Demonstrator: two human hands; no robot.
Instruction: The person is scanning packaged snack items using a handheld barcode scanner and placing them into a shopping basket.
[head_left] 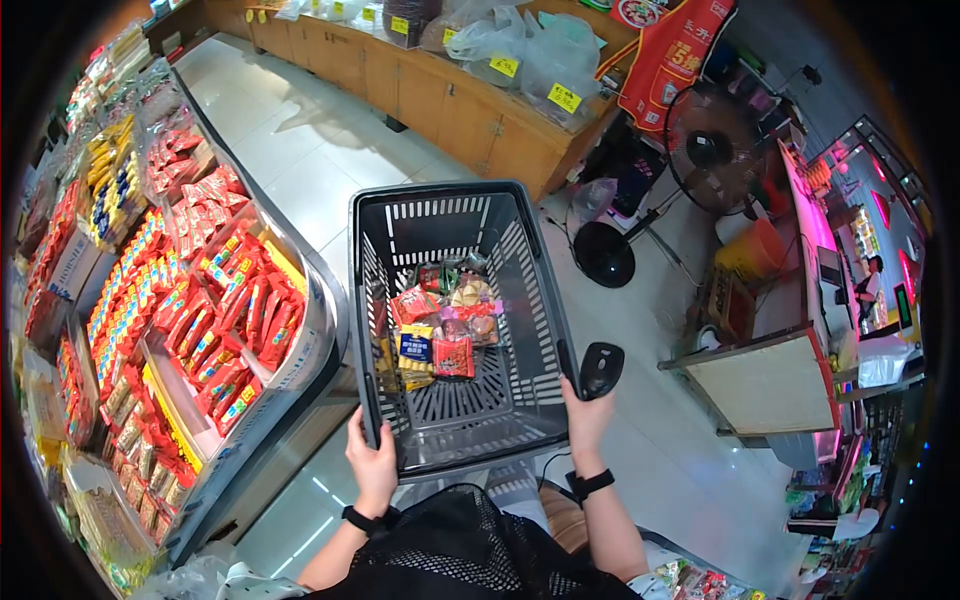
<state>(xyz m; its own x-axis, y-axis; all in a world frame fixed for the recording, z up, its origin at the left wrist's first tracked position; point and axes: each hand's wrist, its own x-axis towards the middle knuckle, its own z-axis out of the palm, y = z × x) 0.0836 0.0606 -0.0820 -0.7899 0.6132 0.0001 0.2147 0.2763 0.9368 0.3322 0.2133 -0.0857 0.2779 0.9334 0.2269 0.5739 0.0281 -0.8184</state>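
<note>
Basket (452, 300) of stiff slotted plastic, held out at waist height beside the snack shelf (200, 320), lightly loaded with packets (440, 325), best gripped at its near rim where left hand (372, 462) and right hand (585, 412) fingers clamp on it.

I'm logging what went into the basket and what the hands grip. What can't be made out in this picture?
- Snack packets in basket: labels too small, head view.
- Right hand palm and black device: partly behind basket rim.
- Left hand fingertips: hidden by basket rim.
</note>
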